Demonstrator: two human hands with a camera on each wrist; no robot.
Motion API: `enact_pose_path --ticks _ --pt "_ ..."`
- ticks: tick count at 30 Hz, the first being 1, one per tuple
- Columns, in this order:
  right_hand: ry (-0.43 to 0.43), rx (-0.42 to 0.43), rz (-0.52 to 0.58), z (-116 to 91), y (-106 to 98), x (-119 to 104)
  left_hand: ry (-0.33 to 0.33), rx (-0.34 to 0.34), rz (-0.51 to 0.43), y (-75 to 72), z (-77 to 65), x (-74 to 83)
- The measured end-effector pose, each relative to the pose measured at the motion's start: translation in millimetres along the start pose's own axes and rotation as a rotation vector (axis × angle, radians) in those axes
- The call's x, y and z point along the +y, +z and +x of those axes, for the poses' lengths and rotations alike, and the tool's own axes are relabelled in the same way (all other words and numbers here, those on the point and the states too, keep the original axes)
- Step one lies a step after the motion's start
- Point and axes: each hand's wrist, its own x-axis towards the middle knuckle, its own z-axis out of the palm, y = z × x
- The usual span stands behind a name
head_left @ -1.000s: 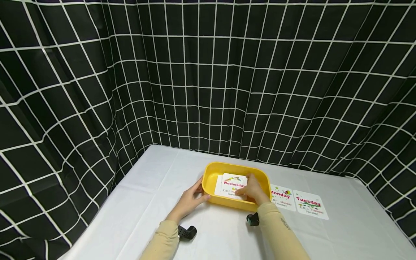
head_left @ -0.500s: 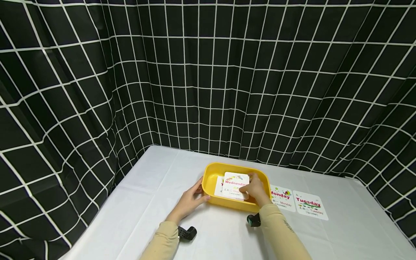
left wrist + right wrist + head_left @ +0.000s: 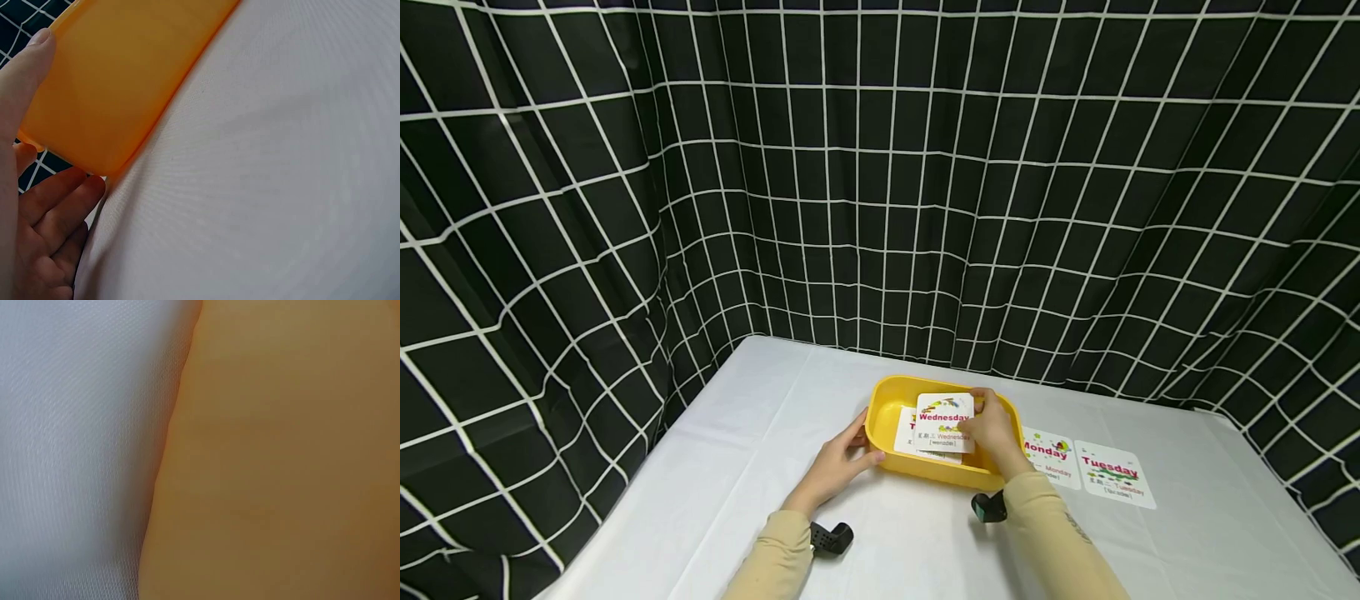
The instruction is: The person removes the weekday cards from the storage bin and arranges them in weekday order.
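Note:
In the head view my right hand [image 3: 995, 432] pinches the right side of a white flash card printed "Wednesday" [image 3: 940, 410], thumb on its face. The card is raised over a yellow plastic basket [image 3: 936, 472]. Under it, another white card [image 3: 905, 430] lies in the basket, most of its print covered. My left hand [image 3: 831, 471] holds the basket's left end, thumb on the front wall and fingers around the end. The left wrist view shows the thumb [image 3: 28, 72] against the orange-looking wall [image 3: 131, 69]. Only the basket's wall [image 3: 269, 456] and cloth fill the right wrist view.
Right of the basket, a "Monday" card [image 3: 1057, 457] and a "Tuesday" card [image 3: 1116, 473] lie side by side on the white tablecloth [image 3: 917, 533]. The Monday card is partly hidden by the basket and right hand. A black curtain with a white grid [image 3: 865, 183] hangs behind.
The Wednesday card has risen off the card beneath and shifted slightly right with my right hand, uncovering red print below. My left hand has stayed on the basket.

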Motion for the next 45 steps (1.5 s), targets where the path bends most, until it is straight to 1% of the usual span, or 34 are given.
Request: enact_pose_path --ticks 3,6,9,13,19,22,25,29,32,36,43,45 --pt "0.004 -0.007 0.008 -2 -1 -2 -0.014 0.001 0.003 -0.1 -0.1 -1.1" --pt "0.019 -0.006 0.04 -5 -1 -4 -0.036 -0.002 0.004 -0.1 0.5 -2.0" --pt "0.026 -0.002 0.093 -9 -2 -5 -0.029 -0.005 0.003 -0.2 1.2 -2.1" --pt "0.0 -0.003 0.146 -13 -3 -7 -0.012 0.0 0.005 -0.3 1.2 -1.6" --pt "-0.053 0.005 0.172 -18 -5 -7 -0.006 0.008 0.01 -1.3 0.5 -0.9" --pt "-0.063 0.013 0.202 -22 -7 -7 -0.002 0.01 0.007 -1.6 0.3 -0.9" --pt "-0.056 0.012 0.246 -27 -11 -9 -0.002 0.01 0.006 -1.3 0.5 -1.9" --pt "-0.021 -0.001 0.295 -33 -18 -8 -0.002 0.006 0.013 -0.8 1.3 -3.6" --pt "-0.017 -0.008 0.296 -34 -24 -5 -0.005 0.005 0.009 -1.1 1.5 -3.0" --pt "-0.014 0.007 0.291 -35 -32 3 -0.012 0.006 0.011 -1.8 1.8 -2.0" --pt "0.028 0.048 0.433 -38 -44 12 -0.02 0.006 0.013 -0.6 1.3 -3.8" --pt "0.034 0.071 0.455 -39 -47 14 -0.017 0.007 0.009 -0.1 1.2 -4.3"
